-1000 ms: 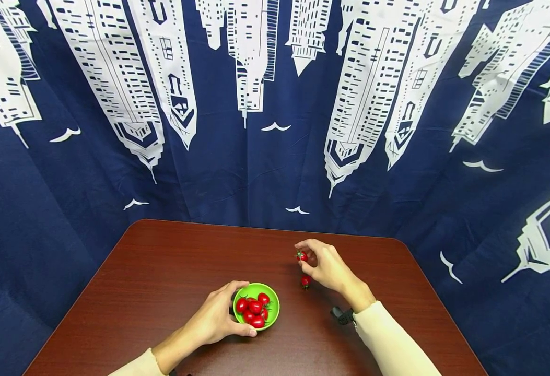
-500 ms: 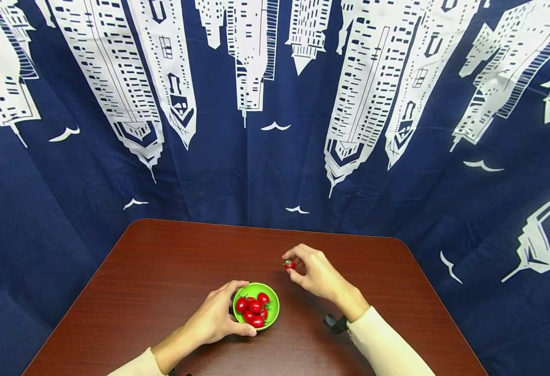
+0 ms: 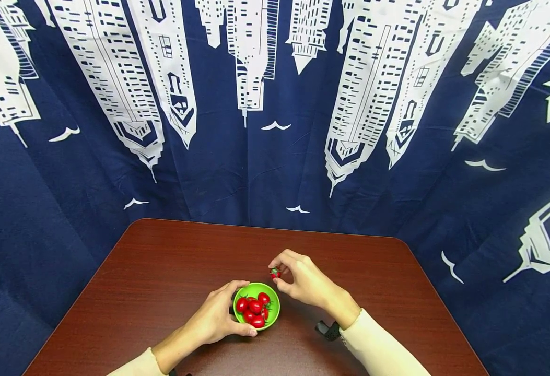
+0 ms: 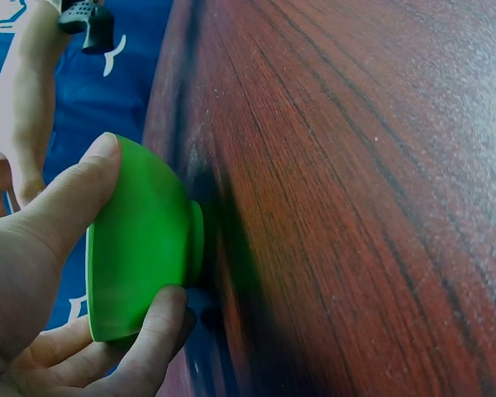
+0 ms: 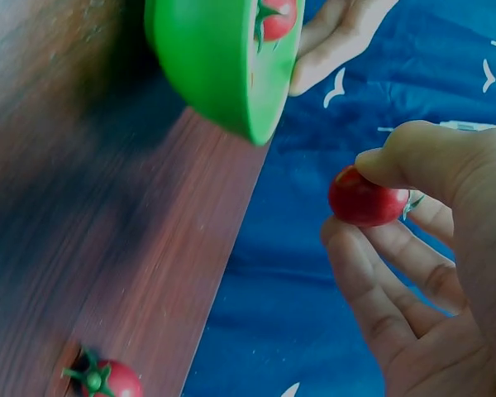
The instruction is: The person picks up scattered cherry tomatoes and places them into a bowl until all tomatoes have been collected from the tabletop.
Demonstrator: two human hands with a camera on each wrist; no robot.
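A small green bowl (image 3: 276, 308) stands on the table with several red cherry tomatoes (image 3: 255, 306) inside. My left hand (image 3: 215, 317) grips it from the left, thumb near the front rim and fingers round the far side; the left wrist view has the thumb and fingertips on the bowl's outer wall (image 4: 140, 240). Just beyond the bowl's right rim, my right hand (image 3: 305, 279) pinches one cherry tomato (image 5: 368, 197) with a green stem between thumb and fingertips, above the table. Another tomato (image 5: 112, 380) lies on the wood in the right wrist view; the right hand hides it from the head view.
The brown wooden table (image 3: 171, 261) has rounded far corners. Behind it hangs a dark blue curtain (image 3: 237, 172) printed with white buildings and birds. A black strap device (image 3: 327, 331) sits at the right wrist, close over the table.
My right hand has carried its tomato leftward and nearer, to beside the bowl. The tomato on the table, visible a second ago, is now covered in the head view. My left hand and the bowl stay put.
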